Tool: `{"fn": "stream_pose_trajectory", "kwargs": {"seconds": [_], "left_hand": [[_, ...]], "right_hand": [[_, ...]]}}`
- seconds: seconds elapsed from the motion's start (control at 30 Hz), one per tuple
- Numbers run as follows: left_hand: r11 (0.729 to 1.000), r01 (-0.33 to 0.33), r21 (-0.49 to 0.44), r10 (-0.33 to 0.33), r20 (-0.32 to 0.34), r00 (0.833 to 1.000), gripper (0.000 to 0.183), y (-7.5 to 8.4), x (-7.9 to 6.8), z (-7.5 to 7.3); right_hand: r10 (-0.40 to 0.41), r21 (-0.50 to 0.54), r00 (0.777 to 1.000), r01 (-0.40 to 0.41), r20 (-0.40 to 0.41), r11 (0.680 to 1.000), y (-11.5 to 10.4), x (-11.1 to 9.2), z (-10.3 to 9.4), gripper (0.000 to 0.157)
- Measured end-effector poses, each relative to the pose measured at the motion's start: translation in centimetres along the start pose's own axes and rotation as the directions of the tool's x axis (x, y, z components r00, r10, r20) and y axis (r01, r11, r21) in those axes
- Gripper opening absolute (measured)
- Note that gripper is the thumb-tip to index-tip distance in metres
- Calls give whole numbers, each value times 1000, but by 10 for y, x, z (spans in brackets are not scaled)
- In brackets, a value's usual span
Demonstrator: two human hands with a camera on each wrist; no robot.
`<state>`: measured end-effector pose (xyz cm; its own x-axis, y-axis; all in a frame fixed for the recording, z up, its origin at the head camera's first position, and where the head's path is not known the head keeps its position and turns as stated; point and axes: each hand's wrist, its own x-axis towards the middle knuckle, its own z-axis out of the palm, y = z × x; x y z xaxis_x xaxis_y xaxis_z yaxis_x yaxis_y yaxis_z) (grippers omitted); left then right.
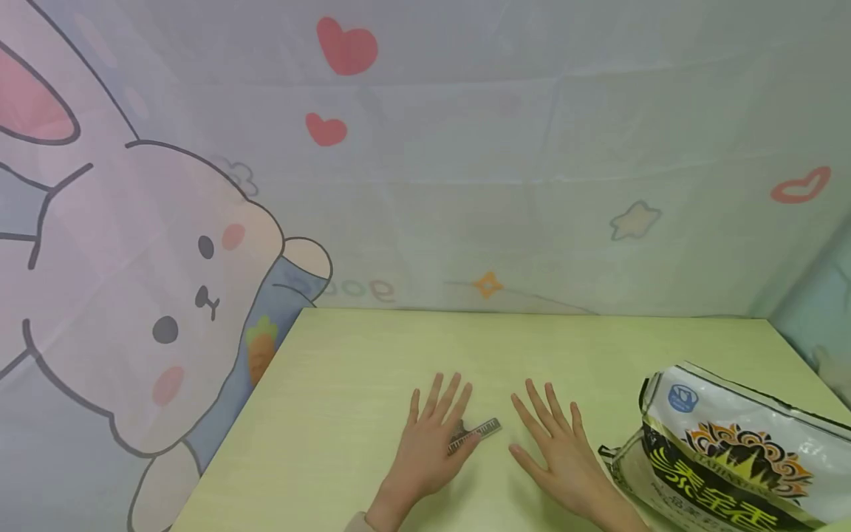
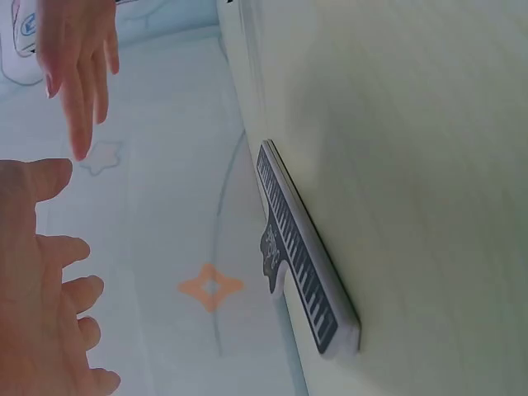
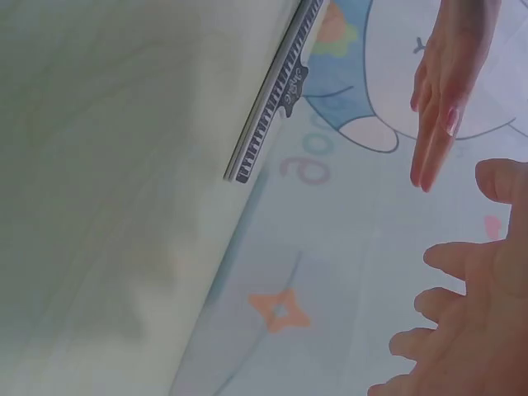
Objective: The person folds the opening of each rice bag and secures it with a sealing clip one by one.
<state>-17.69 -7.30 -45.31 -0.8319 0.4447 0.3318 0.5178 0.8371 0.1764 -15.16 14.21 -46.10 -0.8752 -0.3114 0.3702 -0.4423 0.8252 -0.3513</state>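
Note:
Both hands hover palm down over the table, fingers straight and spread, holding nothing. My left hand (image 1: pixel 428 436) overlaps part of a narrow bar with a black-and-white piano-key pattern (image 1: pixel 490 426) in the head view. To the right of that bar is my right hand (image 1: pixel 564 458). The left wrist view shows the bar (image 2: pixel 307 264) lying on the table, apart from the fingers, with a dark lettered piece jutting from one long side. In the right wrist view the bar (image 3: pixel 266 115) lies beyond the right hand's fingers (image 3: pixel 441 260).
A white and black plastic bag (image 1: pixel 691 421) with an orange sunburst print and large characters slumps at the table's right. The pale yellow-green table (image 1: pixel 372 347) ends at a backdrop cloth (image 1: pixel 465 148) printed with a rabbit, hearts and stars.

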Motion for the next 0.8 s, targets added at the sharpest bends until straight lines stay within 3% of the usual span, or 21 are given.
{"fn": "stream_pose_trajectory", "kwargs": {"seconds": [0.53,0.8], "left_hand": [[996,-85,11,85,-65,994,60,10,7,-3],[995,-98,-18,97,-54,994,58,16,10,-2]], "right_hand": [[-60,-6,988,60,-139,998,-5,-1,-13,67],[-111,-15,971,110,-210,994,-4,-2,-25,68]]}}
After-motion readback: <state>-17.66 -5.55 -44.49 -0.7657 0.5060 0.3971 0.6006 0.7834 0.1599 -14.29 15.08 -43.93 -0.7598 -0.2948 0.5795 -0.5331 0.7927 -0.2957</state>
